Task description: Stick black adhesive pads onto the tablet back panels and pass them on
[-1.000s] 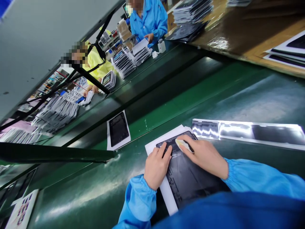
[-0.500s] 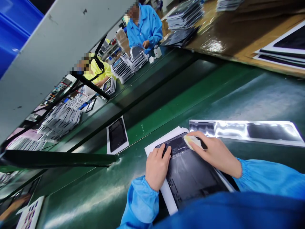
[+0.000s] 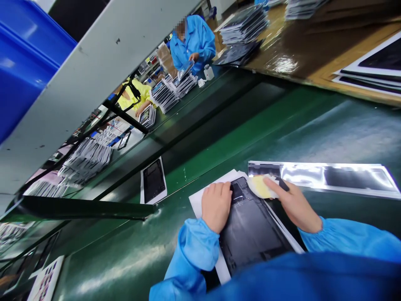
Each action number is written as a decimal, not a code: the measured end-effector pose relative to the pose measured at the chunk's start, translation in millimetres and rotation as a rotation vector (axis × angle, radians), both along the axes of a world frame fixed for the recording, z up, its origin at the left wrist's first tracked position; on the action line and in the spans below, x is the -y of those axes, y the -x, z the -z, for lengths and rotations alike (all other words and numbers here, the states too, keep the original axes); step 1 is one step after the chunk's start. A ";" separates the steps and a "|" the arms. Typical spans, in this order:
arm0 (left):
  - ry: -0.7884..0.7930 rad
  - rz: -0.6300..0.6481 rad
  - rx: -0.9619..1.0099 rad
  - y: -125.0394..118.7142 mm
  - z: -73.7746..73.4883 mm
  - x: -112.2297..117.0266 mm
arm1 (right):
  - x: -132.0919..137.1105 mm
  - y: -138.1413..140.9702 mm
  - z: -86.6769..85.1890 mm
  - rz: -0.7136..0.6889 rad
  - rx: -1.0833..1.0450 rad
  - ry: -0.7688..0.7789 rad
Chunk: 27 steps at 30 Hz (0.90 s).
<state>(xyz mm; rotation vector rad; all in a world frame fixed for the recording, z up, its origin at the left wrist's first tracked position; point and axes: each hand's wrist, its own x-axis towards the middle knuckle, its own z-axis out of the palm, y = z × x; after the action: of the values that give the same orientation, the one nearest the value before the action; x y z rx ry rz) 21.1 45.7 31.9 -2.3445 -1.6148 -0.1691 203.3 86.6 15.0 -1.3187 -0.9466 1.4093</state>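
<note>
A black tablet back panel (image 3: 253,228) lies on a white sheet (image 3: 196,200) on the green bench in front of me. My left hand (image 3: 216,205) rests on the panel's upper left corner, fingers curled down and pressing it. My right hand (image 3: 293,204) is closed on a pale yellow cloth (image 3: 261,186) together with a small dark tool, at the panel's upper right corner, partly off its edge. Both my sleeves are blue.
A long glossy strip of panels (image 3: 319,175) lies just beyond my right hand. Another black panel on white backing (image 3: 153,180) sits on the conveyor to the left. Stacks of panels (image 3: 164,94) and two other workers (image 3: 191,39) are farther along. A blue bin (image 3: 21,62) sits on a shelf at upper left.
My right hand has slid the yellow cloth from the middle of the panel's top edge rightward to its upper right corner. My left hand shifted slightly up along the left corner.
</note>
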 end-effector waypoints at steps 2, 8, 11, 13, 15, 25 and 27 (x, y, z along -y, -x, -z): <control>0.051 -0.070 0.060 6.5 1.9 -11.5 | 1.3 0.0 -3.7 -0.047 -0.005 -0.016; 0.235 -0.059 0.192 24.3 3.7 -23.3 | 1.7 -1.2 -6.9 -0.126 0.057 -0.049; 0.281 -0.075 0.234 35.2 1.2 -24.5 | 1.1 -1.8 -8.1 -0.144 0.088 -0.068; 0.325 -0.094 0.244 39.8 -1.5 -25.4 | 1.0 -2.4 -9.8 -0.150 0.108 -0.078; 0.325 -0.096 0.251 41.5 -6.7 -24.9 | 1.3 -3.7 -12.4 -0.149 0.126 -0.086; 0.024 0.094 0.485 25.2 -56.4 -4.6 | 22.7 0.4 -28.9 -0.489 0.068 -0.197; -0.072 0.054 0.473 24.6 -58.9 -2.5 | 25.3 2.6 -29.6 -0.502 0.068 -0.170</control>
<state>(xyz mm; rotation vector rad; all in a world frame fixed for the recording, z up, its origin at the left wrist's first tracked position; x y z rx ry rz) -3.5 48.2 90.8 -2.4145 -1.7016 -0.8337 200.7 61.3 44.6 -1.0466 -1.4823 1.6162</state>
